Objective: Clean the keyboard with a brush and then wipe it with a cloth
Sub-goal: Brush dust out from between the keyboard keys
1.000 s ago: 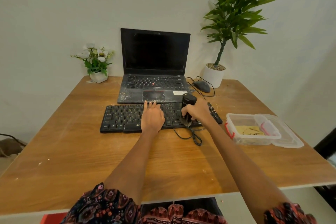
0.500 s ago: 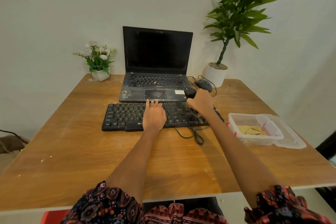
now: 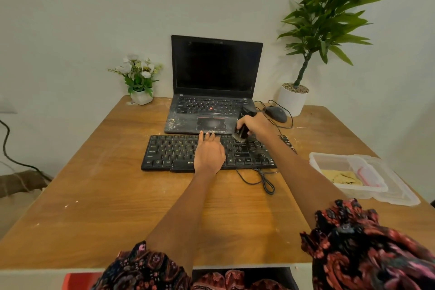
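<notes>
A black external keyboard (image 3: 174,152) lies on the wooden table (image 3: 94,195) in front of a dusty laptop. My left hand (image 3: 209,152) rests flat on the keyboard's middle, fingers straight and pointing away from me. My right hand (image 3: 255,126) grips a black-handled brush (image 3: 243,128) upright, its pale bristles touching the keys at the upper right part of the keyboard. A yellow cloth (image 3: 341,176) lies inside a clear plastic box (image 3: 329,160) at the right.
The open laptop (image 3: 211,101) stands behind the keyboard, a mouse (image 3: 276,113) and its cable to its right. A white flower pot (image 3: 141,96) sits back left, a tall potted plant (image 3: 293,100) back right. The keyboard's cable (image 3: 263,179) loops toward me. The box's lid (image 3: 397,190) lies beside the box.
My right hand moved the brush from the keyboard's lower right up to its far edge and now to the upper right keys. My left hand stayed on the keyboard.
</notes>
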